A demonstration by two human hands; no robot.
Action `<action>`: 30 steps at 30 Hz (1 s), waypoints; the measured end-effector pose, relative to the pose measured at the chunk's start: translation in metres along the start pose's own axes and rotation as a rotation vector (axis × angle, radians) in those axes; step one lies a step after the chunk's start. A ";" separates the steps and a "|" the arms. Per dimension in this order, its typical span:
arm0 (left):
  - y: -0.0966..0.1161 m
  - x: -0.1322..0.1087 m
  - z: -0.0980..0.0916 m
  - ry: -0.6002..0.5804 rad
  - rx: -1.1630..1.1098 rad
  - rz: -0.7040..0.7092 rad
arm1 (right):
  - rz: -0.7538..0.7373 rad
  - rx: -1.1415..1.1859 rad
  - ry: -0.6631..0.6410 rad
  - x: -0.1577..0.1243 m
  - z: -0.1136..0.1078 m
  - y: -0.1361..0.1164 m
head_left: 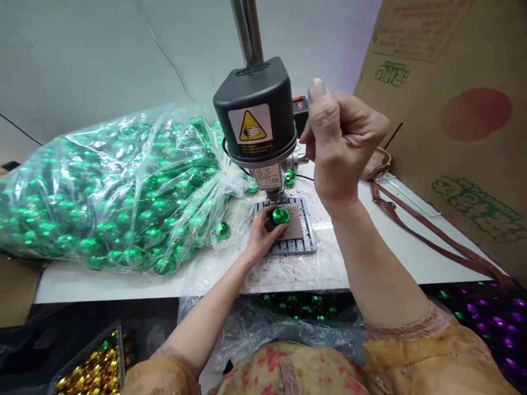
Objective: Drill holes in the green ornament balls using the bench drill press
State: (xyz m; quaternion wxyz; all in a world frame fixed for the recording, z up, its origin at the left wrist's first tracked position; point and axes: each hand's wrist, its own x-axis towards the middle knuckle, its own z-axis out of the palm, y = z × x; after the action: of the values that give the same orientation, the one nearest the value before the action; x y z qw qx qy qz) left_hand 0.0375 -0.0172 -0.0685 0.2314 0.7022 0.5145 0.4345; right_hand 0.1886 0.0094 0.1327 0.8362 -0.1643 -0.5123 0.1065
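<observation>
A shiny green faceted ball [281, 215] sits under the chuck of a small black bench drill press [255, 112]. My left hand [263, 233] is closed around it, thumb at the front, and a dark round piece shows beside the ball. Beneath lies the grey slotted base plate [310, 241] with a brown pad [295, 225], strewn with dark shavings. Raised at the press's right side, my right hand [346, 137] is a fist with the thumb up, by the metal lever hub [302, 158]. Its fingers hide most of the lever they grip.
A large clear bag [102, 192] of green balls fills the table's left, with a loose green ball [222, 230] beside it. At right are a brown strapped bag [379, 164] and a tall carton [453, 109]. Below the table edge, a bin [120, 351] holds gold balls; purple ones [489, 323] lie right.
</observation>
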 end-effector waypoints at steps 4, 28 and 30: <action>-0.002 -0.001 0.001 -0.011 -0.049 -0.026 | -0.059 -0.043 0.038 -0.016 -0.006 -0.006; 0.003 -0.002 0.002 0.016 -0.046 0.015 | -0.263 0.027 0.015 -0.047 -0.025 0.015; 0.003 -0.002 0.002 0.018 -0.045 0.013 | -0.276 0.032 0.021 -0.049 -0.025 0.016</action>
State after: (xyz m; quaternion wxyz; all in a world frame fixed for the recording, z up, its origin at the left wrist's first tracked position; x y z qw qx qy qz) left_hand 0.0404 -0.0198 -0.0676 0.2397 0.6963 0.5019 0.4537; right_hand 0.1887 0.0033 0.0754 0.8509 -0.0800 -0.5192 -0.0030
